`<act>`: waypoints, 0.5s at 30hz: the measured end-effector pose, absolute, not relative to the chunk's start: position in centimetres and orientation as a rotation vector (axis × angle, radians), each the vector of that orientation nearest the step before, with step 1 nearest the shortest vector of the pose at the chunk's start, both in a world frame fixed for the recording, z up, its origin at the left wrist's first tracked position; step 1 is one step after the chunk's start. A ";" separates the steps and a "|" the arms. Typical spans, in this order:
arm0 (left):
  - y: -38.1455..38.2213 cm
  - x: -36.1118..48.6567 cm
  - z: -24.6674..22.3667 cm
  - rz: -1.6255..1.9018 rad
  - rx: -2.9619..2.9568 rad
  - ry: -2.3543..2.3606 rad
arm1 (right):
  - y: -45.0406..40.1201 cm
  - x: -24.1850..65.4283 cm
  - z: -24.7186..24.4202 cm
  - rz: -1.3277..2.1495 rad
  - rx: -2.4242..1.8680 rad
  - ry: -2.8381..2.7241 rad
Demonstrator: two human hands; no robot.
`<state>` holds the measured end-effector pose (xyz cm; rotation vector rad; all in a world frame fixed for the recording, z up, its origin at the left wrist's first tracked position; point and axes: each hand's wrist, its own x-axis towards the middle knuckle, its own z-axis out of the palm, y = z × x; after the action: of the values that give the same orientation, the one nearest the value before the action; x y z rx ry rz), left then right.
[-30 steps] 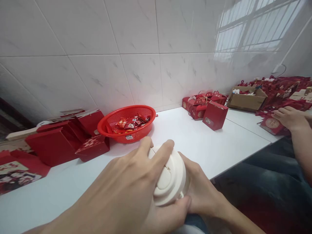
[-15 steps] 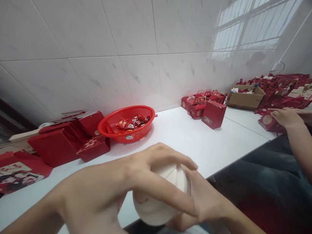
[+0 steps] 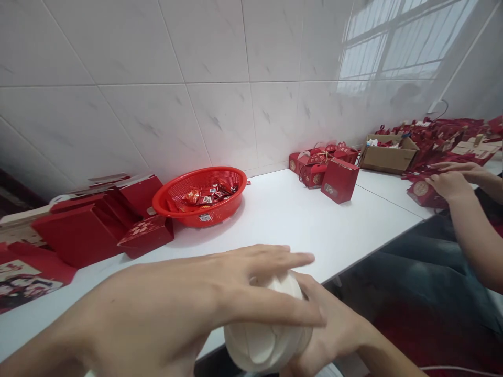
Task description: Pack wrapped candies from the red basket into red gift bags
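Note:
A rounded off-white object with curved ridges is between my hands, above the table's near edge. I cannot make out what kind of thing it is. My left hand lies across its top and near side, fingers reaching right and holding it. From the right and below, my right hand clasps the same object; its fingers are mostly hidden behind it. Beyond my hands on the white table stands a red plastic colander with red-wrapped sweets in it.
Red bags and boxes stand at the left. Red gift boxes and an upright red box sit near the tiled wall. Farther right are a cardboard box, a red pile and another person's hands on a red box.
My left fingers have straightened and flattened over the off-white object, which has turned and sits slightly lower and farther right. The view has shifted a little.

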<state>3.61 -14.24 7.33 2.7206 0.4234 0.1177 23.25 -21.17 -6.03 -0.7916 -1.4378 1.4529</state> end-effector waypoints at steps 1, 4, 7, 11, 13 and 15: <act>-14.5 3.8 7.2 0.103 2.738 0.474 | -21.3 23.2 -6.1 1.467 -0.782 -1.412; -15.4 4.4 6.6 0.070 2.785 0.731 | -21.9 23.0 -6.4 1.452 -0.809 -1.305; -15.7 4.9 6.5 -0.028 2.799 0.748 | -22.2 22.9 -6.7 1.464 -0.850 -1.274; -14.5 5.1 7.4 -0.150 2.792 0.408 | -21.9 23.0 -7.0 1.459 -0.866 -1.359; -13.9 5.2 7.7 -0.156 2.770 0.318 | -21.8 22.9 -7.0 1.435 -0.863 -1.377; -13.7 5.2 7.6 -0.102 2.752 0.360 | -21.9 22.8 -6.9 1.406 -0.879 -1.349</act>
<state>5.18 -13.71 7.62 2.7520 0.3598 -0.1018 22.76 -21.87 -6.93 -0.8790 -1.3485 1.4063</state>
